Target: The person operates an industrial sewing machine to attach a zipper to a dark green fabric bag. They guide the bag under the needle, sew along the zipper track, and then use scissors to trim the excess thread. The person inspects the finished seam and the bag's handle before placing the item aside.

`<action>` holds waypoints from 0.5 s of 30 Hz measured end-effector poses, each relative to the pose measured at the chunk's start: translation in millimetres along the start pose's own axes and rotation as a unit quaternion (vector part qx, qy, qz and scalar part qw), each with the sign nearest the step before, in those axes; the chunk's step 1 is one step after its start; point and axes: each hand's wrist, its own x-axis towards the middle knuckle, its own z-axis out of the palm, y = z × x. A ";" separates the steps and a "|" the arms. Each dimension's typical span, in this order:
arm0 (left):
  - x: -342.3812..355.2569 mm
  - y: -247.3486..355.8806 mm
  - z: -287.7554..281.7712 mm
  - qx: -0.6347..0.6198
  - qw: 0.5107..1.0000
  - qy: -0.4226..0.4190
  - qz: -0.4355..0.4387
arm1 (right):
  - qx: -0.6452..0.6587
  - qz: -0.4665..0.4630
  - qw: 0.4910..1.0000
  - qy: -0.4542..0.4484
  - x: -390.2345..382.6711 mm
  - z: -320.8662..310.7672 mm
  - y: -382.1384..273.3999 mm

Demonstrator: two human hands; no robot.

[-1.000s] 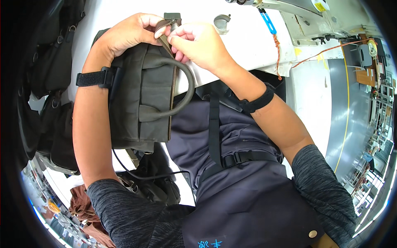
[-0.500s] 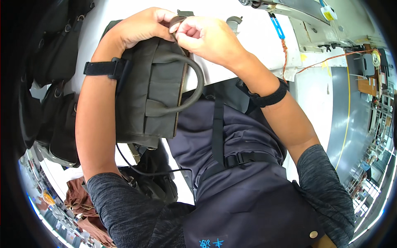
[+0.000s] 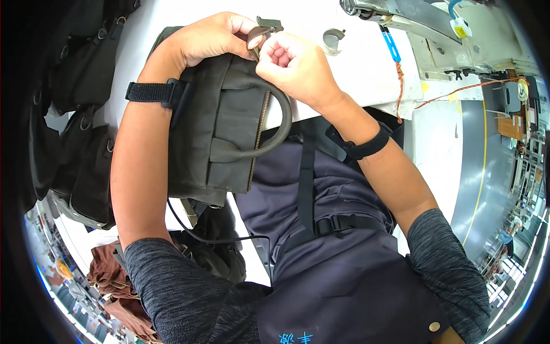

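A dark olive handbag [image 3: 192, 140] with a rolled handle [image 3: 285, 114] lies on the white table in front of me. Along its edge runs an open zipper [image 3: 259, 137] with brass-coloured teeth. My left hand [image 3: 215, 39] reaches over the bag's far corner and pinches the zipper's end, which curls up between the fingers. A dark fabric tab [image 3: 269, 24] sticks out beyond that end. Right beside it, my right hand [image 3: 298, 66] is closed, with thumb and forefinger pressed together at the zipper teeth. Whatever those fingertips hold is hidden.
Several dark bags [image 3: 86, 143] are heaped at the left. Beyond my right hand lies a small curved grey piece [image 3: 333, 41]. A blue tool [image 3: 390, 43] on an orange cord and a machine [image 3: 441, 28] stand at the far right. Brown bags [image 3: 114, 281] sit lower left.
Both hands and the bag have shifted slightly right in the picture. My right hand's fingertips have drawn slightly toward me along the zipper, and more of its curled end shows.
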 end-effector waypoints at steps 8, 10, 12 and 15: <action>-1.3 4.1 2.4 -0.015 1.000 0.006 0.012 | 0.083 0.034 0.996 -0.018 -1.7 -10.8 18.9; -2.7 4.4 2.3 -0.023 1.000 0.002 0.007 | 0.123 0.044 0.991 -0.021 -1.4 -9.7 16.5; -3.5 5.6 2.3 -0.037 0.999 0.005 -0.003 | 0.139 0.047 0.989 -0.024 -0.3 -9.3 11.3; -2.9 7.2 2.9 -0.032 0.999 0.000 0.003 | 0.126 0.043 0.991 -0.028 0.4 -8.6 8.0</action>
